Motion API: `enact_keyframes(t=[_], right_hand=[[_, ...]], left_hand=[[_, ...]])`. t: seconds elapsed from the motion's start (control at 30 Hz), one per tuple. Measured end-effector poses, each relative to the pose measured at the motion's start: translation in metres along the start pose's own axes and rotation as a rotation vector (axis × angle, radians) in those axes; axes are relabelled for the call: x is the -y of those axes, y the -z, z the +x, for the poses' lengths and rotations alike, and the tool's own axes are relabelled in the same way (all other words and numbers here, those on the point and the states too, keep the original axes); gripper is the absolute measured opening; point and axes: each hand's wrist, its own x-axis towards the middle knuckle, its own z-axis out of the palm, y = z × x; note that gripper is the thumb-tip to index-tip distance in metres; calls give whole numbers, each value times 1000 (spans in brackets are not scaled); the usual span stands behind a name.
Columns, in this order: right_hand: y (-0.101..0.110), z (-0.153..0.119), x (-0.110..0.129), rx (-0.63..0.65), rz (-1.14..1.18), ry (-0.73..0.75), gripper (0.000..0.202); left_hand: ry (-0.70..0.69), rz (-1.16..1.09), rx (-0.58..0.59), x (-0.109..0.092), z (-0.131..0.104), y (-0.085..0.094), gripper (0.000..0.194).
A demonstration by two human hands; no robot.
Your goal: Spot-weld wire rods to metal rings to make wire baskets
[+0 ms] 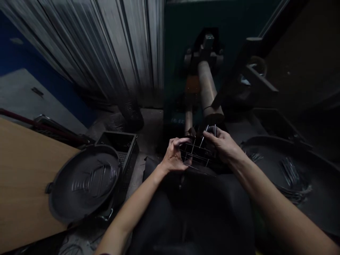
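My left hand (pixel 173 156) is closed around the left side of a small wire rack (pixel 196 155), a grid of thin metal rods. Thumb below and fingers above pinch its edge. Over the rack's right side, my right hand (pixel 222 142) closes on a bent metal wire (pixel 204 136) whose bright legs stick up and down from the fingers. Whether that wire touches the rack I cannot tell. Both hands are just in front of a machine's upper cylinder (pixel 208 86) and its thinner lower rod (pixel 188 118). The picture is dark there.
On the left, a round black pan (pixel 62 198) holds curved wire pieces (pixel 94 180), with a dark plastic crate (pixel 135 140) behind it. To the right, another pan (pixel 318 173) carries bundled wires (pixel 290 173). A green machine body (pixel 175 71) rises ahead beside corrugated metal sheeting (pixel 127 42).
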Motion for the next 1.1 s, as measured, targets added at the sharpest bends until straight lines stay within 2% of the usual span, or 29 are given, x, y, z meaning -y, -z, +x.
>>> enact_keyframes(t=[0.2, 0.4, 0.6, 0.8, 0.9, 1.03, 1.1], right_hand=[[-4, 17, -1, -66, -21, -12, 56], [-3, 28, -1, -33, -25, 28, 52], [1, 41, -5, -72, -18, 15, 51], [1, 49, -15, -57, 34, 19, 43], [0, 46, -14, -71, 76, 8, 36], [-1, 44, -9, -182, 260, 6, 24], [-2, 44, -8, -184, 293, 5, 21]], left_hand=[[25, 17, 11, 11, 3, -5, 80], [62, 4, 27, 17, 12, -4, 80], [130, -2, 95, 20, 25, -2, 81], [139, -21, 125, 23, 26, 2, 77], [129, -26, 110, 26, 25, 2, 77], [121, -35, 64, 30, 23, 4, 76], [143, -32, 42, 30, 20, 7, 75]])
